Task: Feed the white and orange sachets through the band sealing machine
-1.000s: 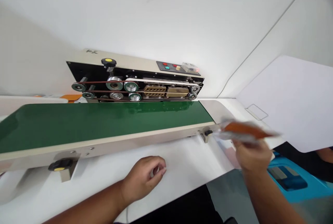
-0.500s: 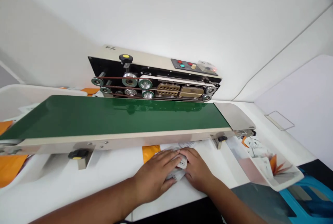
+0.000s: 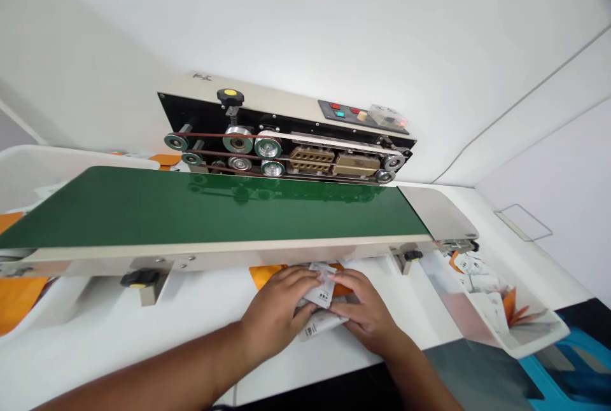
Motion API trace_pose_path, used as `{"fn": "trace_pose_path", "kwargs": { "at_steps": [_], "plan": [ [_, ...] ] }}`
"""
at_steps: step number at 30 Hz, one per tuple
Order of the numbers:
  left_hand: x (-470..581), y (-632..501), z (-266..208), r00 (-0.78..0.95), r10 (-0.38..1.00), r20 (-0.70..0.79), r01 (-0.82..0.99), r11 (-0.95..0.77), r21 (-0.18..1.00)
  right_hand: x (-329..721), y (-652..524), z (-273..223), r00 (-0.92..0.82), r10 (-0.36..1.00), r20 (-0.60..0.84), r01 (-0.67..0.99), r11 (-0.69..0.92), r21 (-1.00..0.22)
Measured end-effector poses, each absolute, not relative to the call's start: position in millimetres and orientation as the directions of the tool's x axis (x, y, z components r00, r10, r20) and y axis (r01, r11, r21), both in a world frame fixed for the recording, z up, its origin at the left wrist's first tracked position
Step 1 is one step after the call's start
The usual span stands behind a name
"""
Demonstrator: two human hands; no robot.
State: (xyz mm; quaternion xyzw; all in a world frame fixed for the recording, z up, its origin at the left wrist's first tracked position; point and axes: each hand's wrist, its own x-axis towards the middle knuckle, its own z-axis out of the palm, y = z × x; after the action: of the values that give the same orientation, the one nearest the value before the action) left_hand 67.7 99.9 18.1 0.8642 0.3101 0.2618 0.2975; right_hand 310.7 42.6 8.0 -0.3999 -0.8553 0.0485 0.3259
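My left hand (image 3: pixel 279 312) curls over the left side of a small white printed packet (image 3: pixel 322 289), its thumb pressed on the near edge. From the right, my right hand (image 3: pixel 367 312) grips the packets at their other edge, fingers bent. A second pale printed packet (image 3: pixel 317 325) lies below the first, partly under the hands. Orange packets (image 3: pixel 264 275) show behind the fingers, close to the front of the conveyor. How many packets are between my hands I cannot tell.
Ahead stands a band sealing machine (image 3: pixel 286 137) with rollers, belts and a green conveyor (image 3: pixel 191 214). A white bin (image 3: pixel 518 344) with white and orange packets is at right. Another white bin (image 3: pixel 62 309) holds orange packets at left. A blue stool (image 3: pixel 539 373) is lower right.
My hands have drawn slightly apart, so more of the white packets shows between them. The upper packet has tilted, and more orange is visible behind. The camera view has shifted a little.
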Motion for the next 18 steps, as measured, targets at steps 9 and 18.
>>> {"fn": "trace_pose_path", "kwargs": {
  "at_steps": [9, 18],
  "plan": [
    [67.2, 97.0, 19.5, 0.660, 0.700, 0.274, 0.368, -0.618, 0.694, 328.2, 34.6, -2.7, -0.089, 0.905, 0.416, 0.326, 0.421, -0.847],
    [64.3, 92.5, 25.8, 0.766, 0.559, 0.316, 0.156, -0.639, 0.753, 323.0, 36.5, 8.1, -0.339, 0.921, 0.190, 0.430, 0.331, -0.840]
  ]
}}
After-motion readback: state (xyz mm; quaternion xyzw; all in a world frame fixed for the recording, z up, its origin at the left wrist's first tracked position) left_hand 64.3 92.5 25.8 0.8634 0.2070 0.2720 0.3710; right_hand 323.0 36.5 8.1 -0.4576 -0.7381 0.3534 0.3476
